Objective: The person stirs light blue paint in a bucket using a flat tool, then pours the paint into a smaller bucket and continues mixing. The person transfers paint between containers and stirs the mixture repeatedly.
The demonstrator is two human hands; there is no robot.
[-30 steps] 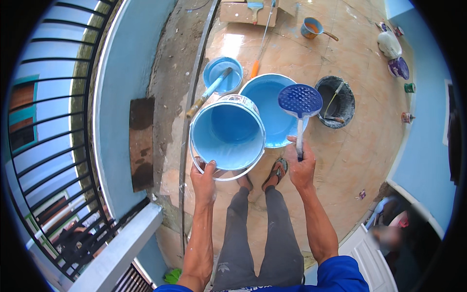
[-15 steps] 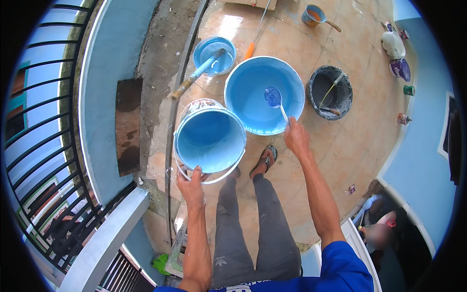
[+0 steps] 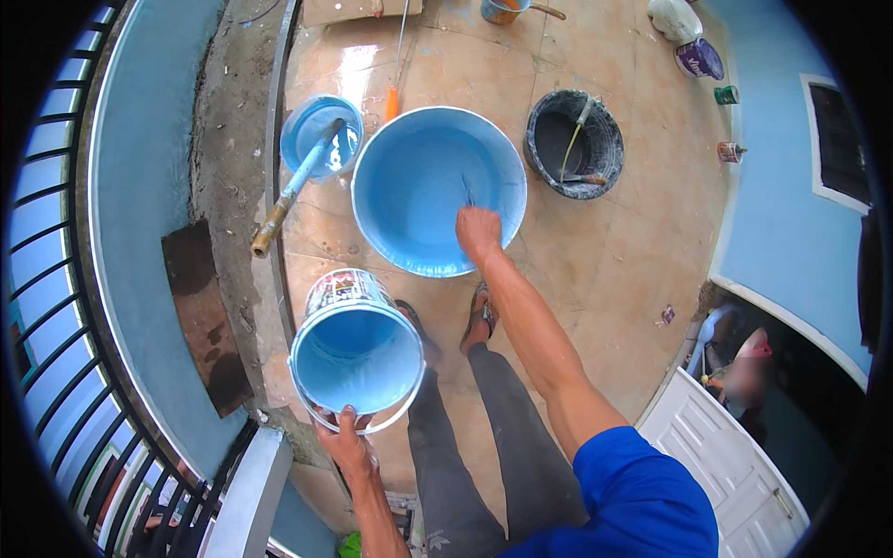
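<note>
My left hand grips the lower rim of a white paint bucket, which tilts with its mouth toward me. The bucket's inside is coated light blue, and a wire-like white handle hangs at its lower edge. My right hand is closed in a fist over the wide round tub of light blue paint. From that fist a spoon points into the tub; most of it is hidden or blurred. The bucket is apart from the tub, nearer to me and to the left.
A smaller blue pail with a paint-covered brush across it stands left of the tub. A black tub holding a brush is to the right. An orange-handled rod lies behind; a blue dipper is farther back.
My right hand has moved over the big tub, and its round-headed, white-handled spoon now points down into the paint. The tilted bucket in my left hand has moved nearer to me, away from the tub.
</note>
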